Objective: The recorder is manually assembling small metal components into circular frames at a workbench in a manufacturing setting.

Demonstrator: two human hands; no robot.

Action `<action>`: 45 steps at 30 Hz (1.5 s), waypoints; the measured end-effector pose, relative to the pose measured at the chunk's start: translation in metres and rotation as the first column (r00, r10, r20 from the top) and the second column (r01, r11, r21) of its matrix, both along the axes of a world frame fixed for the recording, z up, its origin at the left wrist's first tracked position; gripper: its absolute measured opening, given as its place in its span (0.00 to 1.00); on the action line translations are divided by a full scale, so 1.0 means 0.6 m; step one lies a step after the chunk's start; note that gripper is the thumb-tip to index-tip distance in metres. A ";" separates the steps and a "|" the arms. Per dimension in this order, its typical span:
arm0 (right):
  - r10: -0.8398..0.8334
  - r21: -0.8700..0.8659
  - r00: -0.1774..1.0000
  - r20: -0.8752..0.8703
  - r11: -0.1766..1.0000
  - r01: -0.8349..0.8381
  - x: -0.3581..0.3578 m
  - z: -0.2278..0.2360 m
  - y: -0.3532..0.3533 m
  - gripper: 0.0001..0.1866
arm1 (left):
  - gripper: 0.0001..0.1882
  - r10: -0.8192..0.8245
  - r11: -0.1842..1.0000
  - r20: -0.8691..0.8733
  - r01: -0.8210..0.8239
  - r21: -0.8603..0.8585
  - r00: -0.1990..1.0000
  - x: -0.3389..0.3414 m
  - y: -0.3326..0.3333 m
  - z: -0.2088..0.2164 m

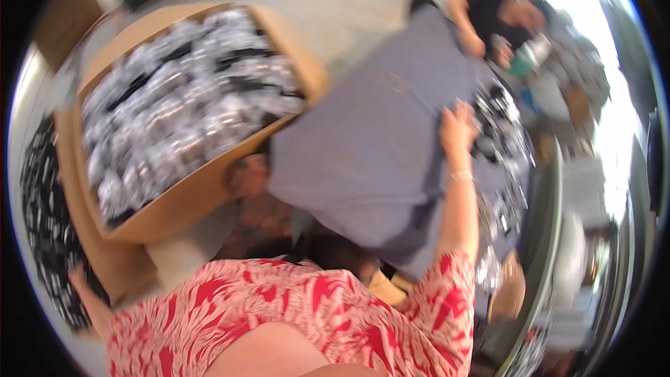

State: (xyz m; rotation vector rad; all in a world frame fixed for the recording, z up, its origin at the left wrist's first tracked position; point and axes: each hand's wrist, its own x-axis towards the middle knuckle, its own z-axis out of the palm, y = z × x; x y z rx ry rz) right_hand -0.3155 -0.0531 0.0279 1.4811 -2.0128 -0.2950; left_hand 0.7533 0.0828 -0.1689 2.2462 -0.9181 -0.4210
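Note:
My right arm reaches forward over a grey-blue cloth-covered table point(356, 139). My right hand point(458, 127) is at the edge of a pile of shiny black and clear plastic-wrapped pieces point(497, 122). Its fingers look apart, with nothing visible between them, though the picture is smeared. Far out to the left, my left hand point(79, 279) is at a heap of black pieces with light marks point(47, 230). Its fingers are too small and blurred to read. What the wrapped pieces are does not show.
A large open cardboard box point(174, 199) packed with rows of clear-wrapped pieces point(188, 108) stands left of the table. Across the table, a person in dark clothing point(488, 21) has an arm at its far edge. A green-grey rail point(551, 237) runs along the right.

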 end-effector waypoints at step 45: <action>0.398 -0.373 0.694 0.600 0.907 -0.198 0.165 -0.020 0.172 0.11 | 0.41 0.709 0.704 0.124 -0.707 -0.063 0.695 -0.155 0.070 0.081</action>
